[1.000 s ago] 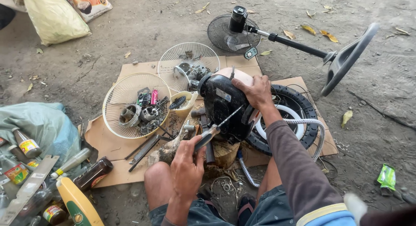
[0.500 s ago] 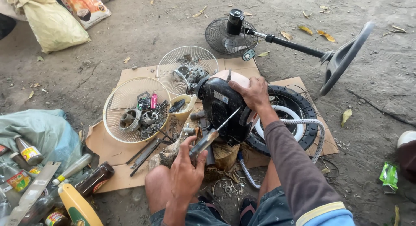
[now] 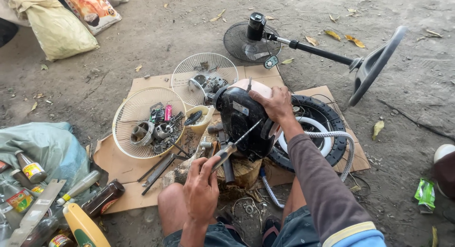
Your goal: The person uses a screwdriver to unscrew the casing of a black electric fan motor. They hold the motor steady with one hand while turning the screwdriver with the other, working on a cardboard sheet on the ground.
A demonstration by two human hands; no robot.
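A black fan motor housing [image 3: 244,119] with a pale pink cover rests on a wooden stump [image 3: 244,173] in front of my knees. My right hand [image 3: 276,104] lies on top of the housing and steadies it. My left hand [image 3: 201,190] is closed around a screwdriver [image 3: 234,145]. Its thin shaft points up and right, with the tip against the black housing. The housing leans against a small black tyre with a white rim [image 3: 317,128].
Two wire fan guards [image 3: 124,125] [image 3: 204,67] on flattened cardboard [image 3: 118,169] hold several metal parts. A standing fan [image 3: 303,48] lies tipped over behind. Bottles [image 3: 99,199], a yellow handle and a green bag crowd the left. A ribbed hose [image 3: 341,143] loops on the right.
My left hand has shifted slightly and the screwdriver tip stays on the housing. My right hand keeps its hold on top. The view has drifted a little.
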